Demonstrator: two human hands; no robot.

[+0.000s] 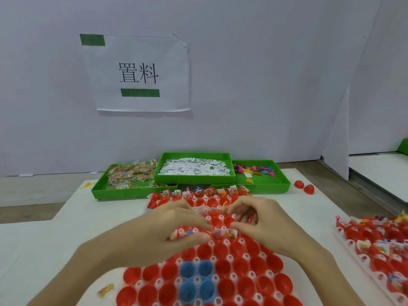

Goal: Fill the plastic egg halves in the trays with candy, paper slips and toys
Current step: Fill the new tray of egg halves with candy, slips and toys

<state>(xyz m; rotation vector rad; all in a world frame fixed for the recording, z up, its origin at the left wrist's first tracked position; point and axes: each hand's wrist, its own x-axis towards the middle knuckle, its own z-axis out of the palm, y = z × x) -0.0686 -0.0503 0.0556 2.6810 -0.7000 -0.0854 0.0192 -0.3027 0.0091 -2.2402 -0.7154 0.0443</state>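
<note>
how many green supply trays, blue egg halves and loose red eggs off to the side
green plastic supply trays: 3
blue plastic egg halves in the near tray: 4
loose red plastic eggs lying on the white table, right of the trays: 2
total: 9

My left hand [167, 228] covers several eggs [223, 250] mid-tray; what my fingers hold is too blurred to tell. Tray [271, 274] cut off at bottom edge. Right tray [344, 241] cut off at right edge.
</note>
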